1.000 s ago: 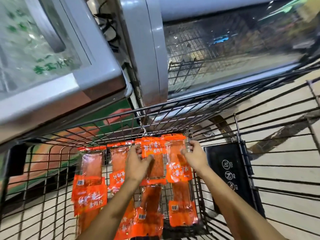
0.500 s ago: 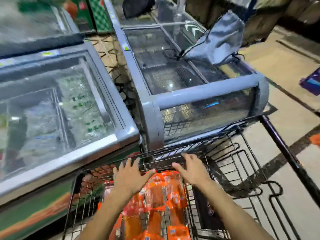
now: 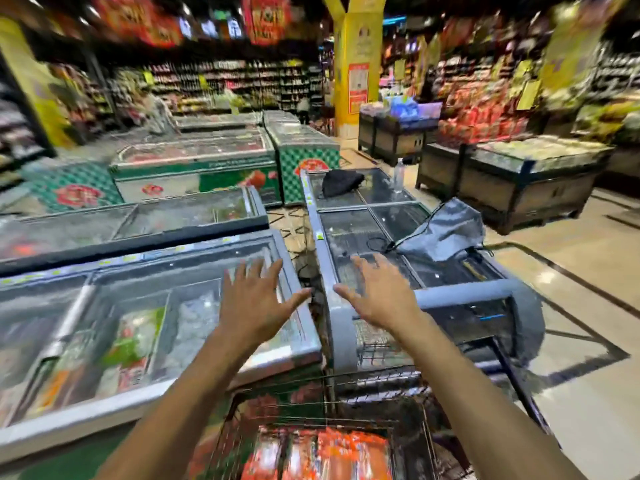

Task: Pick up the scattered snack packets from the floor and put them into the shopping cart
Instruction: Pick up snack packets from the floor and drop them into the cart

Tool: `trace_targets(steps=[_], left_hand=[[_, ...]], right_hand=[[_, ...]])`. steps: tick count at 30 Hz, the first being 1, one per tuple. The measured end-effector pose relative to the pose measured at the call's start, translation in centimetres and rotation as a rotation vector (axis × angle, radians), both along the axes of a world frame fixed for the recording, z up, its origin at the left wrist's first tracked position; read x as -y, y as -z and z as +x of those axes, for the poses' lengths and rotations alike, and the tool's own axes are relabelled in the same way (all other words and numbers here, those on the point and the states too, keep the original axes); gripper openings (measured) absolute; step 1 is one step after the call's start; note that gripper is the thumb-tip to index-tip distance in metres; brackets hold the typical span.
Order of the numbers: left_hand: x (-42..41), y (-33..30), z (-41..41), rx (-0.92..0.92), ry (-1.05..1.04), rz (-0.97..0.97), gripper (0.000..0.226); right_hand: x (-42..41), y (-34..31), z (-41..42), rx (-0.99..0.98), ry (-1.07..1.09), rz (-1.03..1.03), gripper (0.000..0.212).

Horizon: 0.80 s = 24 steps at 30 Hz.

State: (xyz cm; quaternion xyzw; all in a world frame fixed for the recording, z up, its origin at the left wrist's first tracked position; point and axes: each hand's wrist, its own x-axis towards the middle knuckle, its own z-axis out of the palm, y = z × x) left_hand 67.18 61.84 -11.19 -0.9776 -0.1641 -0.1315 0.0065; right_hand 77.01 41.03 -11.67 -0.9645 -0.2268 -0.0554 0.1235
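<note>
The left hand (image 3: 254, 306) and the right hand (image 3: 379, 299) are both raised in front of the person, palms down, fingers spread wide and holding nothing. Below the forearms, at the bottom edge of the view, the orange snack packets (image 3: 322, 455) lie inside the wire shopping cart (image 3: 426, 410). Beyond the hands stand two glass-topped chest freezers, one on the left (image 3: 104, 341) and one on the right (image 3: 415, 237), with a grey bag (image 3: 446, 230) lying on the right one. Blurred store shelves fill the background.
</note>
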Motion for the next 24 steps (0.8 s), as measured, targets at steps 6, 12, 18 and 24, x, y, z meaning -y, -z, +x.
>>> trace_targets(steps=[6, 12, 18, 24], left_hand=[[-4.3, -9.6, -7.1, 0.136, -0.06, 0.1, 0.114], [-9.4, -14.4, -15.9, 0.245, -0.11, 0.157, 0.103], [-16.0, -17.7, -27.0, 0.234, -0.224, 0.208, 0.105], [-22.8, -18.2, -39.7, 0.209, -0.382, 0.296, 0.111]], right_hand=[[-3.2, -8.3, -4.4, 0.099, -0.071, 0.023, 0.083], [-8.5, -12.6, -9.6, 0.105, -0.176, 0.135, 0.083], [-16.5, -15.9, -16.9, 0.151, -0.306, 0.166, 0.081], [-25.2, -16.7, -25.5, 0.152, -0.47, 0.14, 0.081]])
